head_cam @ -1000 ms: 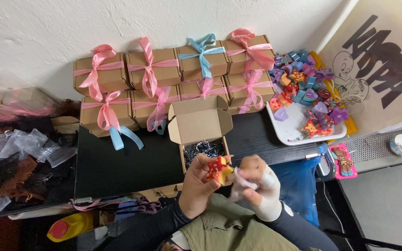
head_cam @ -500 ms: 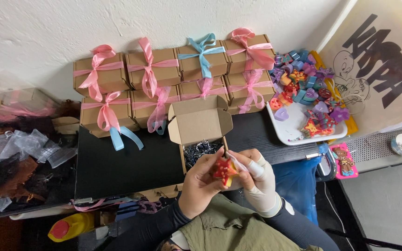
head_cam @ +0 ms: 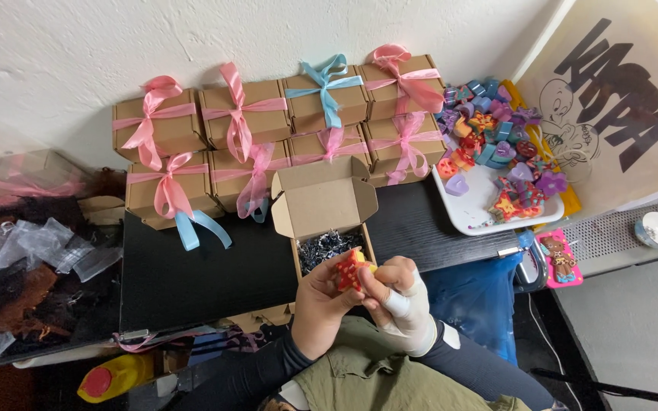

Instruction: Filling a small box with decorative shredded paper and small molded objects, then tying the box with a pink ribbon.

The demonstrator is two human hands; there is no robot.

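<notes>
Hands (head_cam: 367,293) both pinch red star toy (head_cam: 352,270) over black table (head_cam: 192,274) w/ white wall (head_cam: 116,38) behind.

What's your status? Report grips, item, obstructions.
Left hand and wrapped right hand: both grip red-and-yellow star-shaped piece. Open brown cardboard box just beyond, shredded filler inside. Nothing between.

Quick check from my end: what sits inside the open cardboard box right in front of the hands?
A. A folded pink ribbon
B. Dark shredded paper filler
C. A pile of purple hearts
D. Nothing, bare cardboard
B. The open cardboard box holds dark shredded paper filler, while the left hand and right hand hold the red and yellow star piece just in front of it.
</notes>
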